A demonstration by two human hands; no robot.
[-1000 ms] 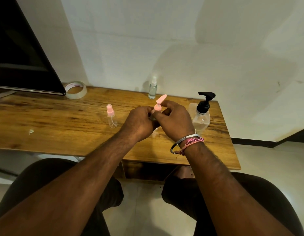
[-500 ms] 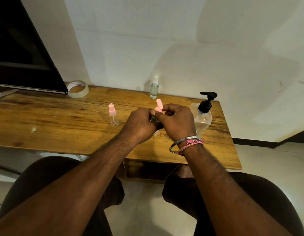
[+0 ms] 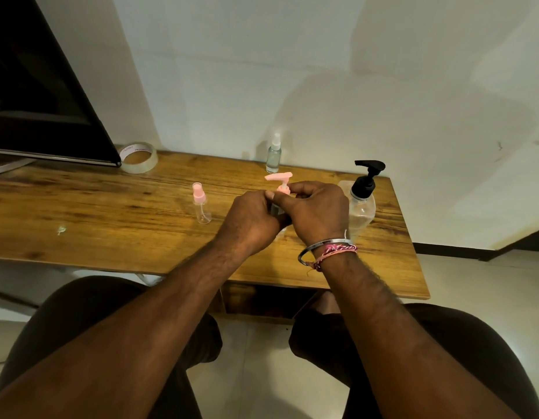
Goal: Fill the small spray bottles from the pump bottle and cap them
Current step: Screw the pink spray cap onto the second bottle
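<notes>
Pink pump cap now turned sideways; I see left hand and right hand gripping its small bottle, contents hidden.

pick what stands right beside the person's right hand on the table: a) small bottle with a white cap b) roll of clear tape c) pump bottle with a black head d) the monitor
c: the pump bottle with a black head stands just past the right hand, near the table's right end.

A plain room at home, by the look of it: a wooden desk set against a bare white wall, a dark screen at its far left corner, pale tiled floor beneath.
</notes>
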